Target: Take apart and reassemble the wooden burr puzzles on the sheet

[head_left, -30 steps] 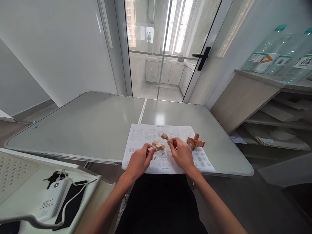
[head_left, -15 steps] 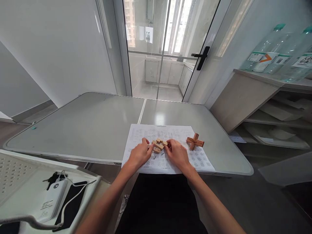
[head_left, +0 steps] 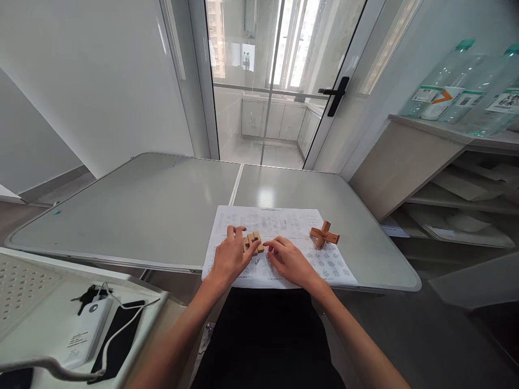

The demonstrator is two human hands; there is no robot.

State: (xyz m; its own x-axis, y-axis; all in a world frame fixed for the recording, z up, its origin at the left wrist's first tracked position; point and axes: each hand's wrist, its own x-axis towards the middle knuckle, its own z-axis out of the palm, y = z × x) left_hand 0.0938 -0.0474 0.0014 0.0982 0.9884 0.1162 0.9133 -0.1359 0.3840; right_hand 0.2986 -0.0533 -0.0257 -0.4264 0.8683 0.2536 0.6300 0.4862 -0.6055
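Observation:
Light wooden burr-puzzle pieces [head_left: 255, 238] sit close together over the printed sheet [head_left: 279, 217]. My left hand [head_left: 232, 256] grips them from the left, its thumb across their near side and the other fingers partly behind them. Part of the pieces is hidden by that hand. Just to their right is my right hand [head_left: 288, 261], fingers apart and slightly bent, with nothing visible in it; the index fingertip comes very near the pieces. A darker reddish-brown wooden cross puzzle [head_left: 324, 235], assembled, lies on the sheet's right edge.
The grey table [head_left: 174, 210] has a seam and a raised rim. At lower left a white cart [head_left: 36, 324] holds a power bank [head_left: 87, 332], a dark phone [head_left: 119, 340], keys [head_left: 90, 297] and a cable. Plastic bottles [head_left: 441, 86] top the shelf at right.
The light wooden pieces have shifted left and turned, now sitting closer together by my left hand. My right hand has come off them, its fingers more stretched.

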